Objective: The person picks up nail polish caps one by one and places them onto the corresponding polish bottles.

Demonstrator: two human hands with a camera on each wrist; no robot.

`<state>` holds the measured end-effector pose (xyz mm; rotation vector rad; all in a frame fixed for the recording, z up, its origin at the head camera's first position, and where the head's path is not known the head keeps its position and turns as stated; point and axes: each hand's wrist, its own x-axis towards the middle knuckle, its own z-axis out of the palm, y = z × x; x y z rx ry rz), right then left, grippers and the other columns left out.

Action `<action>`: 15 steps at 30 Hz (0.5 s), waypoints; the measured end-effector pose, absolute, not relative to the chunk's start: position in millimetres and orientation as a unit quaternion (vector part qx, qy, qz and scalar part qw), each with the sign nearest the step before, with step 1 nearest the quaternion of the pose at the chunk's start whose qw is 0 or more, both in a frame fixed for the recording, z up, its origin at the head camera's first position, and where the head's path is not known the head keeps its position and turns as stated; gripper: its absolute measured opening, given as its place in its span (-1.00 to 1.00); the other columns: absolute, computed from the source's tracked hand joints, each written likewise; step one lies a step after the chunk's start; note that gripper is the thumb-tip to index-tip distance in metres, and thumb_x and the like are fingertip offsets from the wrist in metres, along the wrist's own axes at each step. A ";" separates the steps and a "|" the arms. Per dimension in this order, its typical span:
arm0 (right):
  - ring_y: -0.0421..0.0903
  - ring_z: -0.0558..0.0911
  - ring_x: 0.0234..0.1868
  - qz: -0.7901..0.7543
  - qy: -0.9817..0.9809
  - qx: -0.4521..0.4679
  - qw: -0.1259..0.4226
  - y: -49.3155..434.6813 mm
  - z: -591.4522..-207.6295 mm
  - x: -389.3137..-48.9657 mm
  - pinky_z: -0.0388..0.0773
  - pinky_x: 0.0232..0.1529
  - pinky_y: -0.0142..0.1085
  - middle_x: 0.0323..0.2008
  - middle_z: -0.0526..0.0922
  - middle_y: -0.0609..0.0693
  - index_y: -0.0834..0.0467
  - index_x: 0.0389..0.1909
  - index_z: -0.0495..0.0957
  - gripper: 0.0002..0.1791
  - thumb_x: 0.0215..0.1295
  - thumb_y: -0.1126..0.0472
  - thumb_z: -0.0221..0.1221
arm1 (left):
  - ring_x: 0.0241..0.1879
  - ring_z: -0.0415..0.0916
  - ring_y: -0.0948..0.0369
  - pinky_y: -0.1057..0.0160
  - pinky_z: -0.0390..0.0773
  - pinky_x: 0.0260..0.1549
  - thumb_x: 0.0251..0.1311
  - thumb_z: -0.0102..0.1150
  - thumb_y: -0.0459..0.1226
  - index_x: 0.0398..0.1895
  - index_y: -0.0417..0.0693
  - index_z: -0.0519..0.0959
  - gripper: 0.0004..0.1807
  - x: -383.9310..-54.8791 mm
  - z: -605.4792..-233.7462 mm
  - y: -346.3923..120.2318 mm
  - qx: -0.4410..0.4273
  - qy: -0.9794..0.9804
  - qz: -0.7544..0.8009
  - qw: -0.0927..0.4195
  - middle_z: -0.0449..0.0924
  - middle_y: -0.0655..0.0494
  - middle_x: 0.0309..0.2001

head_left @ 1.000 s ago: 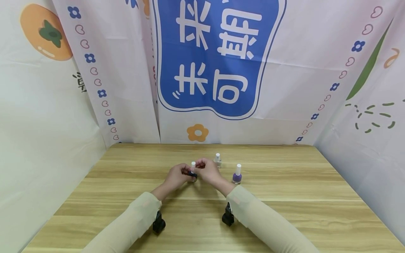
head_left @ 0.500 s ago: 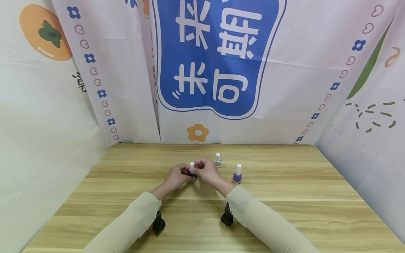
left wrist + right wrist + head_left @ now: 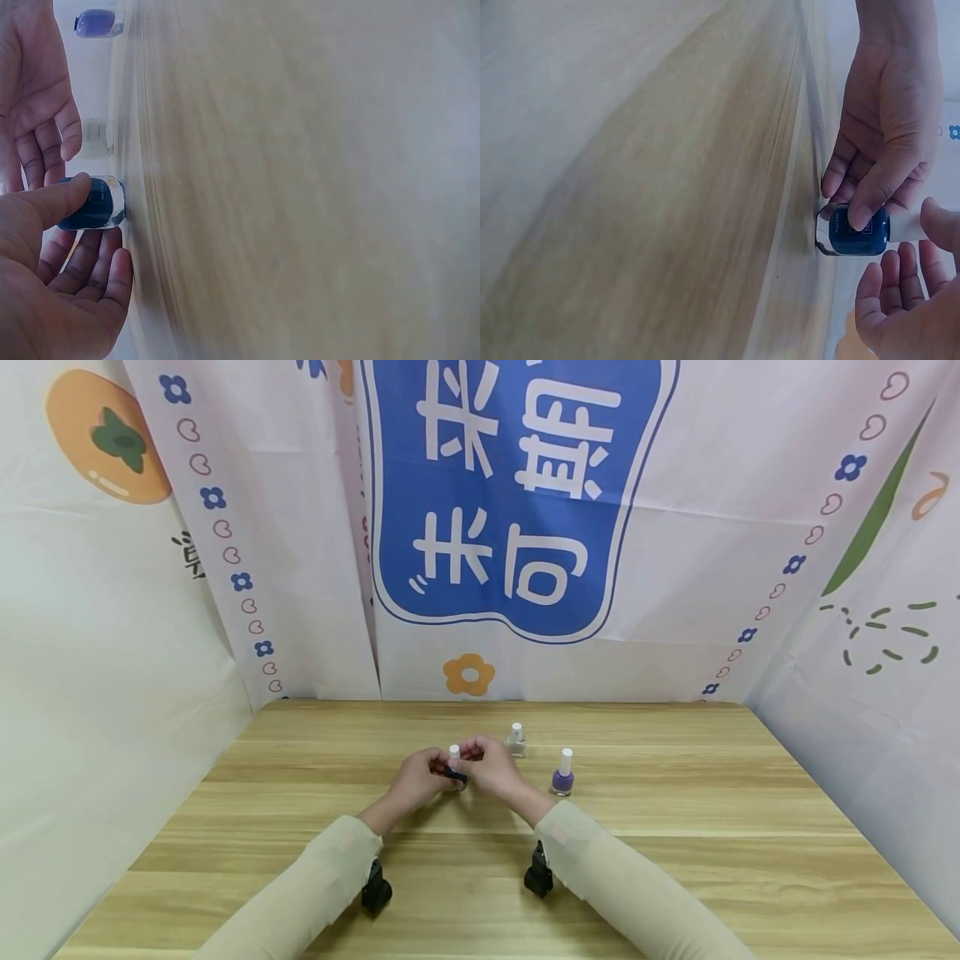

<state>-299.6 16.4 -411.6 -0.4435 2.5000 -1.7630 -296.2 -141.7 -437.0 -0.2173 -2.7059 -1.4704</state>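
Note:
A dark blue nail polish bottle (image 3: pixel 862 244) with a white cap (image 3: pixel 454 752) stands on the wooden table between both hands. My left hand (image 3: pixel 420 777) pinches its glass body, the thumb lying across the front of the glass in the left wrist view. On the cap are the thumb and fingers of my right hand (image 3: pixel 493 768), which grip it from the right. In the head view the fingers hide much of the bottle. Just behind my right hand is a clear nail polish bottle (image 3: pixel 517 742) with a white cap. A purple nail polish bottle (image 3: pixel 562 781) stands upright farther right.
The wooden table (image 3: pixel 675 843) ends at a printed cloth backdrop (image 3: pixel 690 610), with cloth also hanging at both sides. A black wrist camera (image 3: pixel 377 889) hangs under the left sleeve, and another black camera (image 3: pixel 538 870) under the right.
The white cap has shifted slightly to the left with the right-hand fingers on it. The left hand and the other two bottles have stayed in place.

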 end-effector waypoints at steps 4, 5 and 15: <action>-0.11 0.58 -0.25 -0.571 0.808 -0.144 0.026 17.6 -412.4 -300.3 0.57 -0.19 -0.30 -0.32 0.62 0.00 0.28 -0.19 0.57 -0.79 0.21 0.30 0.33 | -0.32 0.54 0.20 0.17 0.56 -0.24 -0.04 0.49 -0.39 -0.30 -0.16 0.59 -0.74 -296.4 -436.4 -142.2 -0.073 -0.872 -0.483 0.024 0.61 0.11 -0.36; -0.11 0.58 -0.25 -0.572 0.807 -0.144 0.028 18.0 -412.4 -300.4 0.57 -0.19 -0.30 -0.31 0.62 0.00 0.28 -0.18 0.57 -0.79 0.21 0.30 0.33 | -0.31 0.55 0.19 0.17 0.57 -0.24 -0.04 0.49 -0.39 -0.30 -0.16 0.59 -0.74 -296.5 -436.2 -142.6 -0.073 -0.870 -0.486 0.022 0.62 0.11 -0.35; -0.10 0.57 -0.21 -0.584 0.800 -0.133 0.027 29.5 -402.7 -304.5 0.56 -0.15 -0.29 -0.25 0.61 0.02 0.30 -0.10 0.56 -0.72 0.22 0.28 0.32 | -0.24 0.55 0.16 0.19 0.58 -0.22 0.01 0.44 -0.39 -0.17 -0.18 0.57 -0.69 -295.7 -427.9 -147.5 -0.071 -0.861 -0.504 0.013 0.61 0.07 -0.25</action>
